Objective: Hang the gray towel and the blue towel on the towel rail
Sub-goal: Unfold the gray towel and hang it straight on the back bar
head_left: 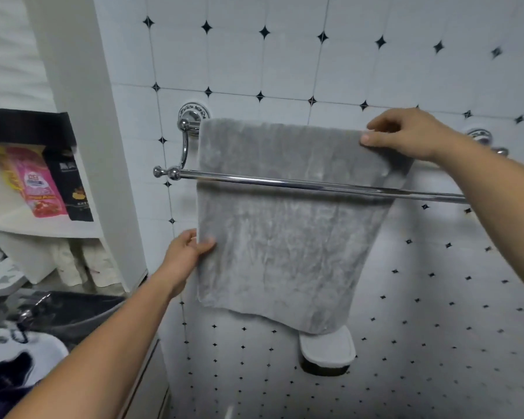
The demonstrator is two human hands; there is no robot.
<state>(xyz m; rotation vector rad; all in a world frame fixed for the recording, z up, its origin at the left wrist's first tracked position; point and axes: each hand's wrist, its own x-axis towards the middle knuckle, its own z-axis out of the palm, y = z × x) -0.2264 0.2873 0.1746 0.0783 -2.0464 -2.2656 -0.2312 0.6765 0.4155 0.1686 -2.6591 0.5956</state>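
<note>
The gray towel [285,243] hangs over the back bar of a chrome double towel rail [315,186] on the tiled wall, its front flap falling behind the front bar. My left hand [188,252] pinches the towel's left edge about halfway down. At the top right corner, my right hand [406,134] grips the towel's fold, thumb pressed on the cloth. A dark blue cloth [3,385] lies at the bottom left corner; I cannot tell if it is the blue towel.
A white shelf unit [43,228] at the left holds a pink packet [40,182] and a black packet [70,189]. A dark basin [73,313] sits below it. A white soap dish [327,349] is fixed to the wall under the towel.
</note>
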